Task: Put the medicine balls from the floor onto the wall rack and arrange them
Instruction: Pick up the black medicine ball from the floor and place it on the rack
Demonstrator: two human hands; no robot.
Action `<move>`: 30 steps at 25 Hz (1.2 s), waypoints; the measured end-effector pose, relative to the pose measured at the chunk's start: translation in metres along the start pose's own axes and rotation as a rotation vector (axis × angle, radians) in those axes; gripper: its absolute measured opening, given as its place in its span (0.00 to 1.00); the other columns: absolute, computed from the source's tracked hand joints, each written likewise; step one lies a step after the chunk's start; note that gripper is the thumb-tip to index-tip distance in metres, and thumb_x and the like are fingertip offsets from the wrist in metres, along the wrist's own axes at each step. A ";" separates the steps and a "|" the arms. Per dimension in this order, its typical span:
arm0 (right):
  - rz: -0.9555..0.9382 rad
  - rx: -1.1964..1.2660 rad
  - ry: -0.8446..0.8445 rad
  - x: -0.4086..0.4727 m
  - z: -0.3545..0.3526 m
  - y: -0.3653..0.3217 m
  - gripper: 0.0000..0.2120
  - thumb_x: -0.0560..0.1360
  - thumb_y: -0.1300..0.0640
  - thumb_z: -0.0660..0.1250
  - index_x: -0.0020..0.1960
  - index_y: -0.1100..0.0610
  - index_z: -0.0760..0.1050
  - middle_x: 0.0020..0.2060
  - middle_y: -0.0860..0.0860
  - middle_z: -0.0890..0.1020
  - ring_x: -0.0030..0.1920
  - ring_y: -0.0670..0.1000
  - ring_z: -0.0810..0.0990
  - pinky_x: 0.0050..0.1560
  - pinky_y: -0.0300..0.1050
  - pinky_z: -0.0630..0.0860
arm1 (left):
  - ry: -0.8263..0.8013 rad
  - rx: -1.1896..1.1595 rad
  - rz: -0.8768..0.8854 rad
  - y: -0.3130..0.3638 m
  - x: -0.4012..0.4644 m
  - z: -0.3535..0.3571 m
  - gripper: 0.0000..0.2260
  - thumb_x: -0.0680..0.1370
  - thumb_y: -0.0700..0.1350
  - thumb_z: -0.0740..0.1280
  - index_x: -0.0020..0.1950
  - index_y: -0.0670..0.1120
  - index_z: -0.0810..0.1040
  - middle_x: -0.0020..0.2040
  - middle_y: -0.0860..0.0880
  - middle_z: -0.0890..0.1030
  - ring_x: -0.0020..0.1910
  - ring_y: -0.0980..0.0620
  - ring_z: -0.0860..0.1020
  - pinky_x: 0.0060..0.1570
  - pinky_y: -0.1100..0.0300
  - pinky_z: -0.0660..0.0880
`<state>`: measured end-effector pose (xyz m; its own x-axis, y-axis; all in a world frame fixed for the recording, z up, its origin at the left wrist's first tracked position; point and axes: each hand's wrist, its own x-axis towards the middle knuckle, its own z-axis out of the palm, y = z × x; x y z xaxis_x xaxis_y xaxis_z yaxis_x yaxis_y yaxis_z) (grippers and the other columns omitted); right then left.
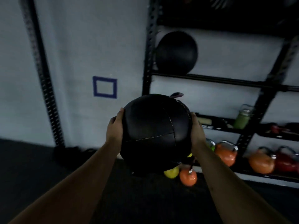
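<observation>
Fingers (120, 110) clasping medicine ball (155, 133), rack (226, 80) beyond

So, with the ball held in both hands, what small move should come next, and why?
Probably lift the held medicine ball up and right, toward the shelf bar beside the racked ball. Both the left hand and right hand grip its sides, and that shelf looks free there.

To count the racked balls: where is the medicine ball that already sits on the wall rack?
The racked medicine ball rests on an upper bar at the wall rack's left end, against its left upright.
</observation>
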<state>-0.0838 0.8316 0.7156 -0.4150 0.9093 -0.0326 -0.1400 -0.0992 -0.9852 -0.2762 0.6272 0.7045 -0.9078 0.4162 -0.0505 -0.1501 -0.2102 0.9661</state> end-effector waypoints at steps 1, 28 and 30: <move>-0.044 0.010 0.033 0.011 -0.024 -0.031 0.39 0.62 0.23 0.68 0.62 0.49 0.83 0.63 0.51 0.85 0.62 0.56 0.84 0.71 0.56 0.77 | -0.056 -0.023 0.026 0.011 0.003 0.046 0.42 0.64 0.77 0.69 0.68 0.51 0.85 0.61 0.47 0.89 0.61 0.42 0.86 0.70 0.42 0.80; -0.503 0.097 0.244 0.510 -0.175 -0.298 0.25 0.79 0.31 0.61 0.65 0.48 0.76 0.55 0.49 0.83 0.56 0.53 0.83 0.67 0.55 0.78 | -0.436 -0.235 0.287 0.124 0.311 0.621 0.39 0.66 0.74 0.72 0.69 0.52 0.86 0.63 0.46 0.88 0.63 0.42 0.86 0.71 0.42 0.79; -0.487 0.106 0.167 0.557 -0.177 -0.311 0.35 0.71 0.25 0.62 0.69 0.46 0.78 0.60 0.52 0.86 0.60 0.57 0.85 0.68 0.60 0.79 | -0.413 -0.242 0.299 0.128 0.336 0.649 0.39 0.64 0.75 0.72 0.67 0.53 0.86 0.61 0.47 0.89 0.62 0.43 0.87 0.70 0.42 0.80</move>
<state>-0.1125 1.4407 0.9743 -0.1315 0.9115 0.3896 -0.3749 0.3181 -0.8708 -0.3461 1.3141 0.9752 -0.7036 0.6089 0.3664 -0.0398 -0.5486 0.8352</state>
